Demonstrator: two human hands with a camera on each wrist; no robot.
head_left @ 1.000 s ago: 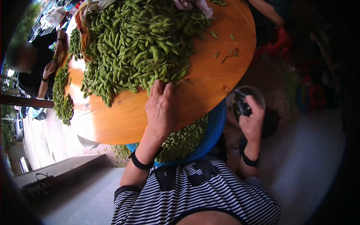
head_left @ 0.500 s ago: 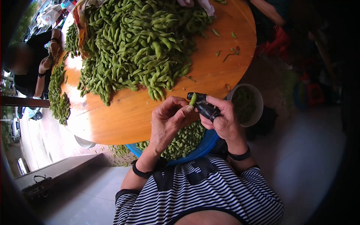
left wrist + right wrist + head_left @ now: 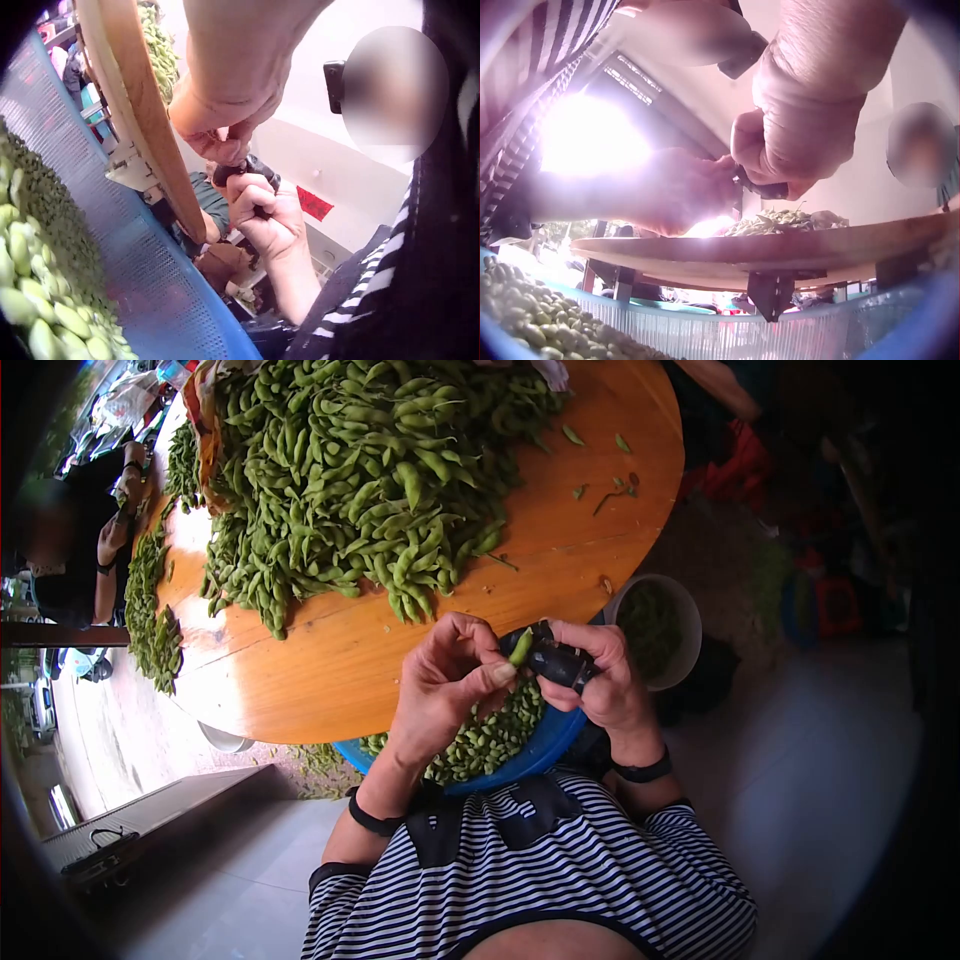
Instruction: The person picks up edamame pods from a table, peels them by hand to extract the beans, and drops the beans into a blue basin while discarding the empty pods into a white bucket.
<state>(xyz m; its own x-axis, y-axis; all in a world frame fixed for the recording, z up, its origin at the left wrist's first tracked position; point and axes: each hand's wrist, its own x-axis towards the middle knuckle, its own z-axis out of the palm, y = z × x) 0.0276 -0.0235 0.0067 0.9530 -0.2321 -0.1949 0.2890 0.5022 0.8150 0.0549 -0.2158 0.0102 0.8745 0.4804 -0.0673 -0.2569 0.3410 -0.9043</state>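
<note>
My left hand [image 3: 440,680] pinches one green soybean pod [image 3: 522,648] between thumb and fingers. The pod stands upright against a small black hand tool [image 3: 560,663], which my right hand [image 3: 610,685] grips with curled fingers. Both hands meet just off the table's near edge, over a blue basket [image 3: 560,745] of shelled green beans [image 3: 480,745]. In the left wrist view, the black tool [image 3: 259,174] shows between the two hands; the pod is hidden there. A large heap of pods [image 3: 340,490] lies on the table beyond my hands.
The round wooden table [image 3: 330,690] carries smaller piles of pods [image 3: 150,610] at its left edge, where another person's hands [image 3: 115,525] work. A white bucket [image 3: 690,630] with green husks stands on the floor to the right. Stray pods [image 3: 572,435] lie right of the heap.
My left hand has come back from the heap with a pod, and my right hand has brought the tool in from above the bucket. In the last half second the pod has shifted slightly against the tool.
</note>
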